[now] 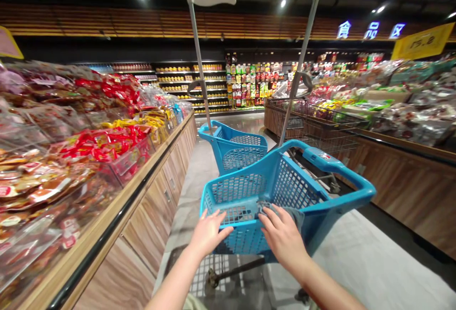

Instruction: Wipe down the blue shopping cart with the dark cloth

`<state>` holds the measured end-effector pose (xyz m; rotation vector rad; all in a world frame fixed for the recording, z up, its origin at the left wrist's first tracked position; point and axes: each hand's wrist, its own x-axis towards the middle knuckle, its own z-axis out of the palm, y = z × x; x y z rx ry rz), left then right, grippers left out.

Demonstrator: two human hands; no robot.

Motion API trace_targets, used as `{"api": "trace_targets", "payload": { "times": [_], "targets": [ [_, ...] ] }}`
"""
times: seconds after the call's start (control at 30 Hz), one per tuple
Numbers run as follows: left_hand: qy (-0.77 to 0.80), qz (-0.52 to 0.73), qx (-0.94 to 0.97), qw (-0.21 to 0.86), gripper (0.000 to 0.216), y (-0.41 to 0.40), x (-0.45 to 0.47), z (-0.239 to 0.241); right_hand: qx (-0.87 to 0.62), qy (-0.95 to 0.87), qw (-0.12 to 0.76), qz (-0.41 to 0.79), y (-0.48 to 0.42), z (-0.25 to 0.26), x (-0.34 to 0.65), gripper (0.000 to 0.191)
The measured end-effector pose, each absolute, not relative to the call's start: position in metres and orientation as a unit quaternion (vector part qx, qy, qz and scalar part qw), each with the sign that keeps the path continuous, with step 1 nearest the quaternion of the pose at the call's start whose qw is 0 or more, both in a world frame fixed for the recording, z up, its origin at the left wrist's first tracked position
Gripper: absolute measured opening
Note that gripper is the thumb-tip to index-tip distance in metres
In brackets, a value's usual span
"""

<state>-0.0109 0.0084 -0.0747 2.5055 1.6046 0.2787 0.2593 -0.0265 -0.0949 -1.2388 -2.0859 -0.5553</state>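
So I'm in a narrow aisle: wooden snack counter (149, 196) tight on the left, another counter (409, 177) right, open floor (374, 262) near right. Lit blue characters (370, 30) far right and a yellow price sign (422, 42), digits too blurry to read. Blue cart (285, 182) sits dead centre; my left hand (208, 234) rests open on its near rim, and my right hand (283, 236) presses a grey cloth (294, 215) there.

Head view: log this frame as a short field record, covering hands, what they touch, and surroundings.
place: shop aisle
left hand: open, flat on the near rim of the blue cart basket
right hand: on the same rim, pressing a grey cloth
second blue cart: ahead, apart
left side: wooden counter with packaged snacks
right side: metal wire cart
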Motion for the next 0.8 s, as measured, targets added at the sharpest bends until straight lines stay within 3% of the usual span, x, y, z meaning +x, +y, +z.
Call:
{"api": "trace_targets", "payload": {
  "times": [0.17,0.3,0.43,0.67,0.8],
  "targets": [
    [0.536,0.101,0.834,0.083,0.063,0.0,-0.004,-0.077,-0.435,-0.811,0.284,-0.269,-0.02,-0.078,0.326,0.026],
    [0.515,0.125,0.845,0.067,0.061,-0.006,0.005,-0.084,-0.503,-0.778,0.232,-0.297,-0.01,-0.043,0.407,0.027],
    [0.485,0.144,0.86,0.06,0.054,-0.018,0.02,-0.09,-0.571,-0.712,0.253,-0.321,0.006,-0.031,0.451,0.036],
    [0.524,0.137,0.838,0.061,0.059,-0.031,0.05,-0.091,-0.572,-0.699,0.292,-0.315,0.029,-0.059,0.412,0.029],
    [0.534,0.142,0.831,0.057,0.081,-0.031,0.057,-0.094,-0.532,-0.751,0.304,-0.246,0.026,-0.076,0.35,0.023]
  ]
}}
